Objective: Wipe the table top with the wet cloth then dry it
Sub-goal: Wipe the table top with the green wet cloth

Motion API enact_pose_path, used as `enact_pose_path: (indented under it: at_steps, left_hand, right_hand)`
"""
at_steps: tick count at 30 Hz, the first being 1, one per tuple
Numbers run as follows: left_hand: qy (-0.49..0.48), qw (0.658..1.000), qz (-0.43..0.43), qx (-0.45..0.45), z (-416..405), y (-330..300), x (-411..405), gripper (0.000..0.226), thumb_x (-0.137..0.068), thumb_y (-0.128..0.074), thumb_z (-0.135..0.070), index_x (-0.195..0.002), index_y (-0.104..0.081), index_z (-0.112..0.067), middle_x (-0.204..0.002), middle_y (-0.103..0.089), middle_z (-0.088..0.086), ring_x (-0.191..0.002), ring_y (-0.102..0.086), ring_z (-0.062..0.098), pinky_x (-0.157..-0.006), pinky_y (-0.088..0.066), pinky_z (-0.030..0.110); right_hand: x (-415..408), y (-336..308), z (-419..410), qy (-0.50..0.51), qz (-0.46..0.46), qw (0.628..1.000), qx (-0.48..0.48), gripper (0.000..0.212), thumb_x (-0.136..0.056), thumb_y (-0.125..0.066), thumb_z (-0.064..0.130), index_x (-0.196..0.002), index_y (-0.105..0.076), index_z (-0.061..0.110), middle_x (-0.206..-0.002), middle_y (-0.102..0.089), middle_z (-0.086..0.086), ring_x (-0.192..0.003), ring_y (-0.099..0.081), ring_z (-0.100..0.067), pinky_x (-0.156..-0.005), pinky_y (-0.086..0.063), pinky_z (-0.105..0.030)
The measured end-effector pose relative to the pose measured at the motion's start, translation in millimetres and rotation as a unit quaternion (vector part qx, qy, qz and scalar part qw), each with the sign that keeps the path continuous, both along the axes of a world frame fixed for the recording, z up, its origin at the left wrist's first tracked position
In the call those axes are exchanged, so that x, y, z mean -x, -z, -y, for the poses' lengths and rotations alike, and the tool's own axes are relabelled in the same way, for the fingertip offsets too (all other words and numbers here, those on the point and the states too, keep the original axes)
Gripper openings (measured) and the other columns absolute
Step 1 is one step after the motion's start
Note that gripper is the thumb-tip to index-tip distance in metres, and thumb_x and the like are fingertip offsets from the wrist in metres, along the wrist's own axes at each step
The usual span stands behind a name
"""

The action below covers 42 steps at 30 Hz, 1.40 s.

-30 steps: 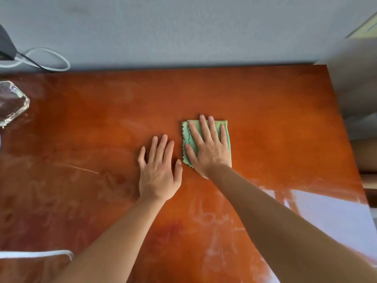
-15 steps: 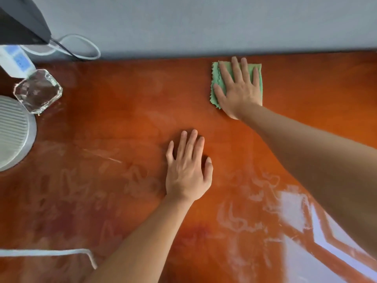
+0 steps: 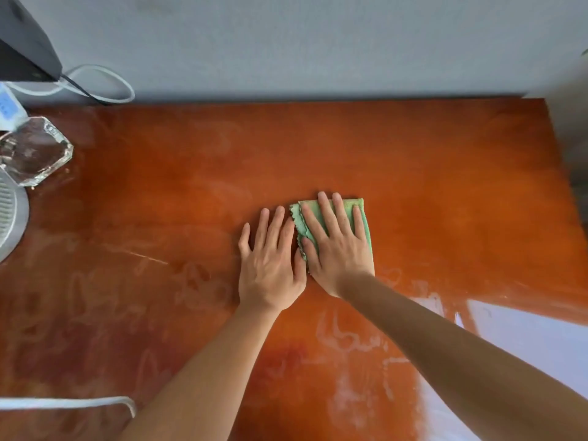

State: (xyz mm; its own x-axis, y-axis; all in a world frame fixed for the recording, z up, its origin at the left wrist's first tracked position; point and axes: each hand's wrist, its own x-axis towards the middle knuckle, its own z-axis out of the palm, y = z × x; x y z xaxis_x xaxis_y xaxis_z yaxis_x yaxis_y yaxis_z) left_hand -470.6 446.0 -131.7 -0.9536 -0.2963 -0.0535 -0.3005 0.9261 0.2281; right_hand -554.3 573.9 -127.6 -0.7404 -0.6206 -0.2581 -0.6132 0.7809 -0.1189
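cloth: the folded green cloth (image 3: 359, 218) is lying flat on the orange bench (image 3: 445, 186), directly under the right hand (image 3: 339, 249); only its far edge, its scalloped left edge and a strip down its right side are showing past the fingers.

right hand: it is pressing the cloth down with fingers straight and slightly spread, palm flat, gripping nothing; fingertips are reaching almost to the cloth's far edge.

left hand: the left hand (image 3: 270, 265) is resting flat on the bare bench just left of the right hand, fingers straight and close together, holding nothing; its thumb side is lying against the cloth's scalloped edge.

cloth axis: the long side is running away from the person, in line with the right hand's fingers, so the cloth is presenting its full width to a sideways stroke.

nearer hand: the right hand is already sitting on the cloth; the left is only bracing beside it.

unwiped ground: pale smears are showing to the left of the left hand and behind both wrists, towards the person; ahead of the fingertips and to the right the surface is looking more even.

likely step: wet wiping is probably under way, drying not yet begun.

next move: it seems to be calling for a sweep of the cloth leftward or back towards the person, with the left hand lifting clear first.
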Motion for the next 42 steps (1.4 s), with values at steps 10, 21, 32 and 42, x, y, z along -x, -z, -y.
enact_pose_path:
  at_steps: [10,21,32,42]
  left_hand:
    - [-0.008,1.000,-0.011,-0.003,-1.1,-0.9,1.1,0.060,-0.098,-0.039,-0.041,-0.151,-0.046,-0.015,-0.166,-0.031,0.006,-0.156,-0.019,0.026,-0.125,-0.010,0.052]
    - [0.003,0.999,-0.015,-0.030,0.0,-2.2,-0.7,0.061,-0.098,-0.033,-0.042,-0.150,-0.044,-0.013,-0.166,-0.029,0.009,-0.156,-0.018,0.028,-0.124,-0.010,0.056]
    - [0.090,0.993,-0.062,-0.041,-52.2,-13.0,-34.7,0.044,-0.101,-0.048,-0.020,-0.144,-0.053,-0.011,-0.160,-0.042,0.006,-0.152,-0.031,0.026,-0.121,-0.014,0.055]
    - [0.210,0.978,0.012,0.010,-117.8,-11.6,-80.3,0.053,-0.099,-0.048,-0.028,-0.151,-0.050,-0.020,-0.163,-0.035,0.006,-0.152,-0.031,0.029,-0.118,-0.014,0.057]
  right_hand:
    - [49.0,1.4,15.2,0.013,-0.033,0.999,-0.024,0.070,-0.100,0.002,0.060,-0.163,0.004,0.031,-0.172,0.007,-0.004,-0.157,0.014,-0.025,-0.127,0.005,-0.050]
    - [-128.6,1.2,-57.5,0.049,0.009,0.999,-0.003,0.064,-0.106,-0.011,0.055,-0.164,-0.011,0.028,-0.171,-0.004,-0.006,-0.158,0.007,-0.028,-0.126,0.003,-0.051]
    - [-53.2,-2.4,-74.8,0.051,0.016,0.998,-0.036,0.068,-0.100,-0.002,0.061,-0.162,0.004,0.034,-0.171,0.012,0.000,-0.154,0.023,-0.020,-0.124,0.016,-0.045]
    - [-147.8,2.6,-153.8,0.043,0.007,0.999,0.004,0.065,-0.106,-0.015,0.057,-0.164,-0.014,0.027,-0.170,-0.014,-0.006,-0.158,-0.002,-0.029,-0.125,-0.007,-0.053]
